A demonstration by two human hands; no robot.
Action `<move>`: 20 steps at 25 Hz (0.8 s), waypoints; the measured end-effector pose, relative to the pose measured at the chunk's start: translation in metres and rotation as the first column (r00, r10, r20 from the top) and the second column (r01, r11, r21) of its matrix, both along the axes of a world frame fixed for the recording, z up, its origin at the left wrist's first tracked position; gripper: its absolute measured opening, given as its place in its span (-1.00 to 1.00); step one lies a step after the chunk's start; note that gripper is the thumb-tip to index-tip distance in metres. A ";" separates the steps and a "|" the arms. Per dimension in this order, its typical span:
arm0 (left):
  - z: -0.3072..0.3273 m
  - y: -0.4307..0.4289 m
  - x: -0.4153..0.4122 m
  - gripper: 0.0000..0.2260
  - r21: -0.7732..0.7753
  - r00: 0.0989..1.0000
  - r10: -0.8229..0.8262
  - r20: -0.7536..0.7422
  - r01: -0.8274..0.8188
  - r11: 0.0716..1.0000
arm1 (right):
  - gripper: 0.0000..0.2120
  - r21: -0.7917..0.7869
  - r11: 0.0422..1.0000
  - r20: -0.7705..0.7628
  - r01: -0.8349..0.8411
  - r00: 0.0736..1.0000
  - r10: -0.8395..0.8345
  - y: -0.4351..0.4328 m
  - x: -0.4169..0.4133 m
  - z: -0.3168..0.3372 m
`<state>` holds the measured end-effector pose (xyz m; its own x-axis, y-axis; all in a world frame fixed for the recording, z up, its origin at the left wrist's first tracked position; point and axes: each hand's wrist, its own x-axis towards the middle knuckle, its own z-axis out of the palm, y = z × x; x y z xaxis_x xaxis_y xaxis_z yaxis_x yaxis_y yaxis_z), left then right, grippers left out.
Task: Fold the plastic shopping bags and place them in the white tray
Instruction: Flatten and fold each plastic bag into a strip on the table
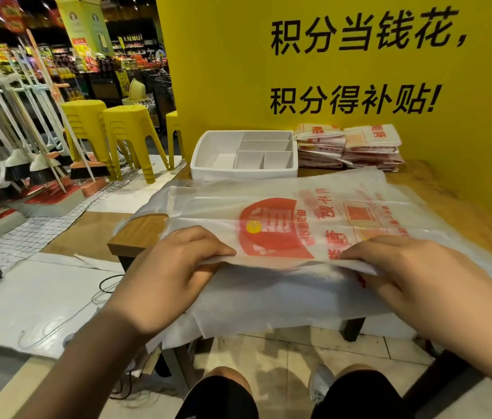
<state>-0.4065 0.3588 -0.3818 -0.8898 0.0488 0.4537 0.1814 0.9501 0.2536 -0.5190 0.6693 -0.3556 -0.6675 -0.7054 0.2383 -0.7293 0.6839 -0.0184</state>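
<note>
At the far left a row of brooms [39, 152] is seen leaning in a rack; just to their right yellow stools [130, 137] are stacked on the floor; nearer, a bare corner of the wooden table [139, 234] is exposed. The left hand [175, 267] is laid on the near edge of the plastic shopping bag [269, 213], its fingers curled over a raised fold and the film pinched between fingers and thumb. The bag, translucent with red print, is spread flat across the table; its near part is draped over the table's front edge. Beyond the bag, at the far side of the table, the white tray [208, 146] is set, divided into several compartments; the bag's far edge lies just in front of it. To the right of the tray, stacks of folded bags [350, 146] are piled against the yellow wall [238, 71], which bears black lettering. The right hand [414, 270] is held at the same fold, further right; its fingers are bent over the edge and the film is gripped beneath them.
</note>
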 end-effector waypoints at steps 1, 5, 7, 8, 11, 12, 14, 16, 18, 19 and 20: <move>0.002 0.000 0.000 -0.72 0.003 1.000 0.009 -0.002 -0.009 1.000 | -0.66 0.018 1.000 0.003 0.007 1.000 -0.007 -0.003 0.004 0.004; 0.007 0.016 -0.004 -0.72 -0.092 0.996 0.061 -0.062 -0.067 0.994 | -0.68 0.043 0.997 -0.104 -0.071 0.992 0.075 -0.048 0.032 0.019; 0.005 0.022 -0.005 -0.73 -0.108 0.987 0.121 -0.110 -0.132 0.985 | -0.74 0.022 0.993 -0.101 -0.120 0.987 0.121 -0.075 0.030 0.029; 0.004 0.024 -0.002 -0.69 -0.092 0.976 0.171 -0.138 -0.184 0.979 | -0.77 0.040 0.993 -0.117 -0.109 0.987 0.113 -0.086 0.025 0.035; -0.002 0.046 0.023 -0.51 0.056 0.884 0.283 -0.372 -0.283 0.958 | -0.82 -0.070 0.996 -0.163 -0.059 0.986 0.047 -0.098 0.005 0.068; -0.004 0.061 0.031 -0.51 0.107 0.851 0.258 -0.456 -0.236 0.966 | -0.84 -0.172 0.983 -0.112 -0.065 0.993 0.047 -0.098 0.000 0.083; -0.003 0.097 0.036 -0.52 0.200 0.867 0.176 -0.466 -0.091 0.976 | -0.86 -0.405 0.912 0.055 -0.066 0.994 0.097 -0.101 -0.008 0.117; 0.003 0.130 0.027 -0.38 0.330 0.927 0.143 -0.347 -0.023 0.944 | -0.86 -0.639 0.769 0.185 -0.013 0.968 0.169 -0.107 -0.012 0.148; 0.014 0.154 0.012 -0.13 0.469 0.963 0.153 -0.223 -0.032 0.883 | -0.80 -0.860 0.509 0.208 0.043 0.939 0.272 -0.111 -0.010 0.168; 0.020 0.162 0.005 -0.05 0.511 0.966 0.175 -0.189 -0.055 0.858 | -0.80 -0.932 0.358 0.186 0.062 0.928 0.323 -0.112 -0.008 0.172; 0.026 0.168 0.000 -0.01 0.534 0.962 0.200 -0.186 -0.071 0.842 | -0.82 -0.972 0.220 0.159 0.082 0.918 0.362 -0.110 -0.006 0.174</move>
<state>-0.4064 0.5271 -0.3560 -0.7398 -0.3638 0.5660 0.1736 0.7095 0.6830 -0.5250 0.5593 -0.1816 -0.7629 -0.1814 0.6205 -0.6068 -0.1302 -0.7841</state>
